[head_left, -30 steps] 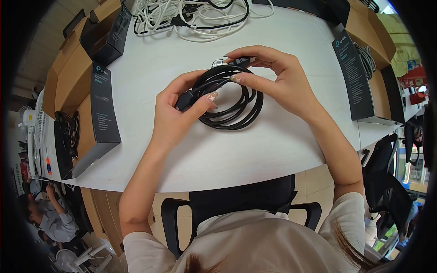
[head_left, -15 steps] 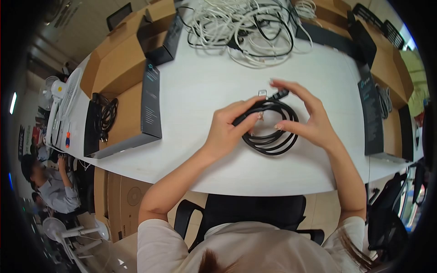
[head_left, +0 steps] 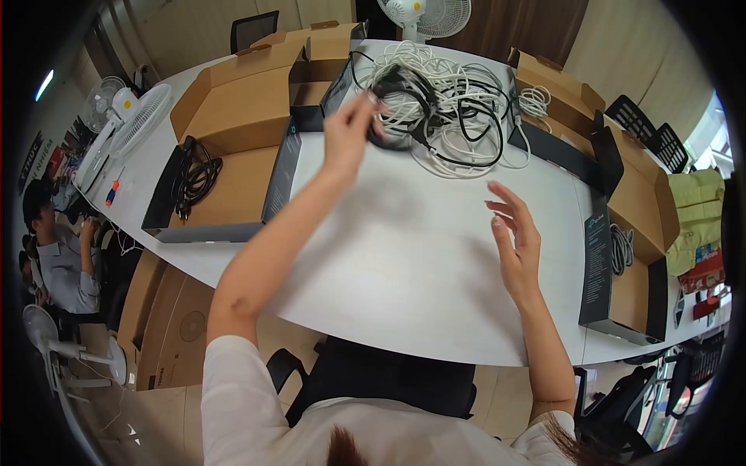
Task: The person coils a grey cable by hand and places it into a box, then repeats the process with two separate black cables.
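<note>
My left hand (head_left: 347, 133) is closed on a coiled black cable (head_left: 426, 99), raised toward the far side of the table and smeared by motion. In this view the coil overlaps a tangled heap of white and black cables (head_left: 466, 144). Over the right part of the white table (head_left: 388, 256), my right hand (head_left: 516, 241) holds nothing, its fingers apart and slightly curled.
At left, an open cardboard box (head_left: 241, 167) holds a black cable bundle (head_left: 194, 179). Another open box (head_left: 633, 295) at right has a grey cable coil (head_left: 621, 248) inside. More boxes flank the heap. A white fan (head_left: 423, 15) stands behind, and a person (head_left: 62, 248) sits far left.
My left hand has carried the black coil forward and left, from in front of me to the cable heap. The right hand has come away from the coil. The head view has shifted.
</note>
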The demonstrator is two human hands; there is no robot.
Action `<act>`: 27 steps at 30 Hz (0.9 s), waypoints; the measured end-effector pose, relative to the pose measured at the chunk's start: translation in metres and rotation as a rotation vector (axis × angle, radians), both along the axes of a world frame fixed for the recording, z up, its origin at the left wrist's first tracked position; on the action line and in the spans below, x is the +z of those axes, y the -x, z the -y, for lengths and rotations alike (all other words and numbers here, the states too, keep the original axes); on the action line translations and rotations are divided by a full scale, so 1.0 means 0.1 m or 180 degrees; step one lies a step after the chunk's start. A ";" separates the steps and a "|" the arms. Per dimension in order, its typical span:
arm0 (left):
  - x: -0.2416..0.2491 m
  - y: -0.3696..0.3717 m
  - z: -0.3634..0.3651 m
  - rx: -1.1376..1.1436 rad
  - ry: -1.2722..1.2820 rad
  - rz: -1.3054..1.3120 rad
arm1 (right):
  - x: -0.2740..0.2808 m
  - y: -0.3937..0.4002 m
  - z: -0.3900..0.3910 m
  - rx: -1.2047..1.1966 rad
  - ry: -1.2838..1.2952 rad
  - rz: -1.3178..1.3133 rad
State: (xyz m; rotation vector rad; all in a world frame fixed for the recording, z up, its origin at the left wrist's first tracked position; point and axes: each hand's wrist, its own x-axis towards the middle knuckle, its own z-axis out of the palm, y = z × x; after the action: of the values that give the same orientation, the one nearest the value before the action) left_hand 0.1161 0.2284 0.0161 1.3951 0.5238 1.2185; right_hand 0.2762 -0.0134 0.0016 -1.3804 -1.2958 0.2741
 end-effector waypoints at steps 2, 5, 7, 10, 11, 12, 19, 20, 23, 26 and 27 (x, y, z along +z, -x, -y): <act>0.11 -0.08 -0.55 0.0578 0.0251 0.0525 | 0.00 0.03 0.00 -0.0016 0.0193 0.0218; 0.02 -0.16 -1.44 0.0957 0.1248 0.1119 | -0.01 0.04 -0.02 0.0005 0.0364 0.0423; -0.15 -0.17 -1.96 0.1225 0.1567 0.1133 | -0.03 0.01 -0.02 0.0057 0.0462 0.0509; -0.19 -0.20 -2.43 0.1419 0.2136 0.1392 | -0.09 -0.03 -0.03 0.0293 0.0505 0.0850; -0.30 -0.20 -2.75 0.1383 0.2304 0.1285 | -0.10 0.00 -0.03 0.0206 0.0506 0.1007; -0.43 -0.20 -3.04 0.1310 0.2302 0.1270 | -0.10 0.00 -0.03 0.0171 0.0459 0.1161; -0.43 -0.22 -3.28 0.2086 0.2516 0.0839 | -0.05 0.00 -0.06 0.0093 0.0500 0.1531; -0.46 -0.17 -3.35 0.2196 0.2465 0.0797 | -0.05 0.00 -0.06 0.0102 0.0552 0.1539; -0.81 0.08 -3.77 0.2092 0.1835 -0.0817 | -0.04 0.00 -0.08 0.0120 0.0628 0.1569; -0.69 0.07 -3.41 0.1842 0.2008 -0.0984 | -0.02 0.01 -0.11 0.0133 0.0651 0.1575; -0.79 0.08 -3.52 0.1708 0.1712 -0.1594 | -0.02 0.02 -0.11 0.0145 0.0660 0.1562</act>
State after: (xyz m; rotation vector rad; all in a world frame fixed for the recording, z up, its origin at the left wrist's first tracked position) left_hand 0.1080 0.5805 -0.0627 1.1070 1.5323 1.0078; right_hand 0.2738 -0.0025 -0.0001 -1.6605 -1.7408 0.1022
